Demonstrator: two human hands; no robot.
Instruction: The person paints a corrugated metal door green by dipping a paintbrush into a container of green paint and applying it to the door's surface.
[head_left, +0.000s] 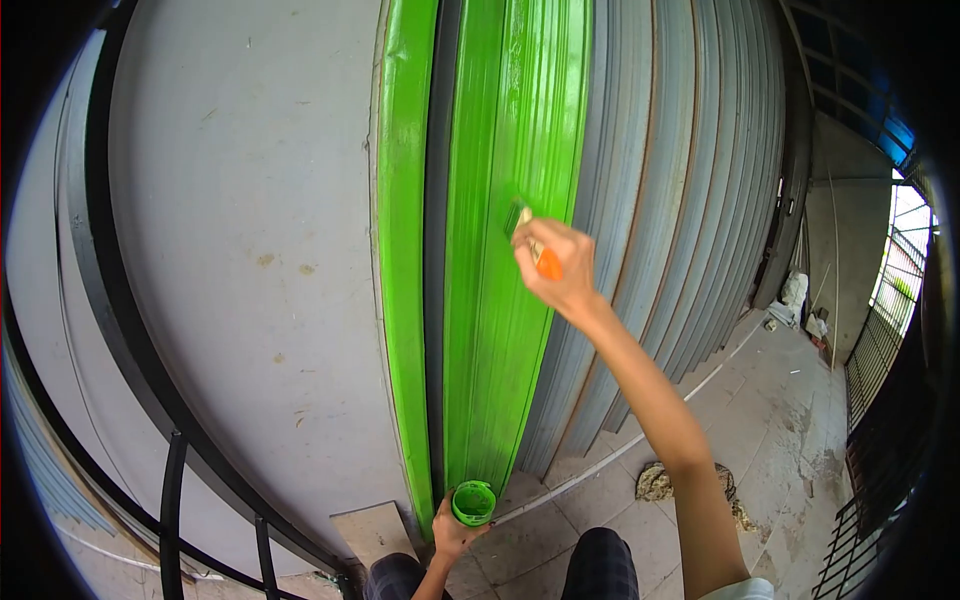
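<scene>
My right hand [558, 262] is closed around a paintbrush [525, 216] with an orange handle end. Its bristles touch the green-painted folding metal panel [510, 330], which looks wet and glossy. Low in the view, my left hand [455, 530] holds a small round cup of green paint [473, 503] near the panel's bottom end. A green vertical frame strip [405, 250] stands left of the panel, with a dark gap between them.
Unpainted grey folded panels [690, 200] stand to the right. A pale wall [250, 200] and black metal railing [115, 310] are at the left. A patterned cloth [655, 483] lies on the tiled floor [760, 400]. A board [375, 532] rests near my knees.
</scene>
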